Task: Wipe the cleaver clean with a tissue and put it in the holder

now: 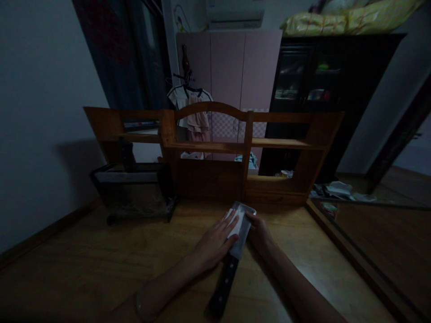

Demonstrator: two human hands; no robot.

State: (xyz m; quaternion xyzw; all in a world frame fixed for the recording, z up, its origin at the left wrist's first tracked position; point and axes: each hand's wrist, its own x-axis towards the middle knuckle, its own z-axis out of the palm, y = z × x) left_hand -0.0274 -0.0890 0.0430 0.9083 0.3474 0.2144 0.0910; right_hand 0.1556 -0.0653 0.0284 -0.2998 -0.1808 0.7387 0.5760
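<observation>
A kitchen cleaver (239,242) with a broad grey blade and a black riveted handle (224,282) lies at a slant in front of me, handle toward me. Across the blade, my left hand (218,237) presses a white tissue or cloth (235,225) with outstretched fingers, its thumb near the blade's middle. On the other side, my right hand (258,229) grips the blade's far right corner between thumb and fingers. Most of the right fingers are hidden behind the blade. Neither hand touches the handle.
Behind the hands, a wooden shelf unit (208,146) stands on the wooden surface (151,260). At its left is a dark, glass-like case on feet (134,193). A raised wooden edge (350,255) runs along the right. Pink cabinets (227,67) stand farther back.
</observation>
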